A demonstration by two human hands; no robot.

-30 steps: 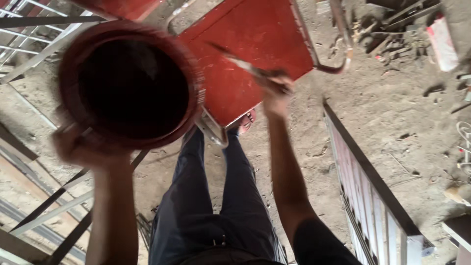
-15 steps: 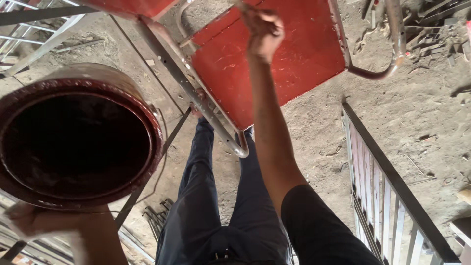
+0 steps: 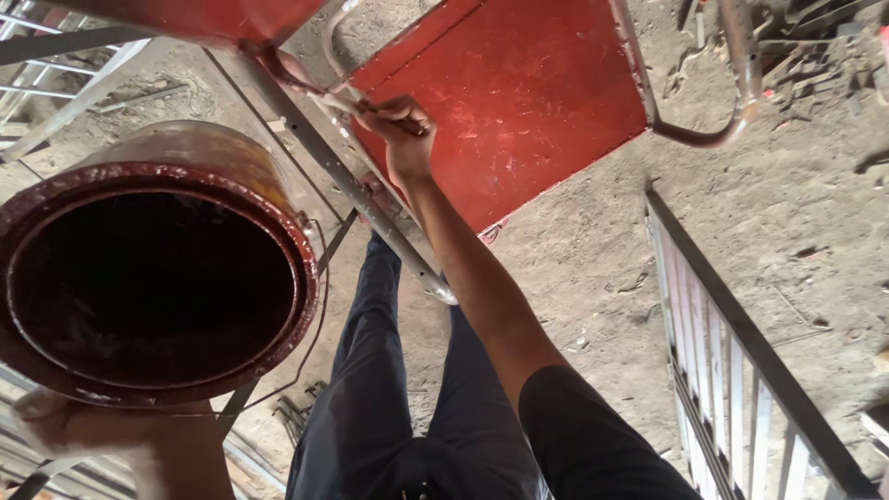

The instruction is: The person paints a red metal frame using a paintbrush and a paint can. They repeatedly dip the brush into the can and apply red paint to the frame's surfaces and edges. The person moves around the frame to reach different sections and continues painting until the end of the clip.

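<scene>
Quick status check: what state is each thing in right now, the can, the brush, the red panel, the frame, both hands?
paint can: open, no lid, tilted toward the camera, rim smeared red.
left hand: holding the can from below.
right hand: closed on the brush.
brush: against the frame bar.
red panel: painted red.
metal frame: mostly bare.

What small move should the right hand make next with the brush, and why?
Probably draw the brush further along the metal frame bar: the right hand holds it against the frame beside the red panel, and the bar below looks unpainted. The left hand holds the paint can.
</scene>
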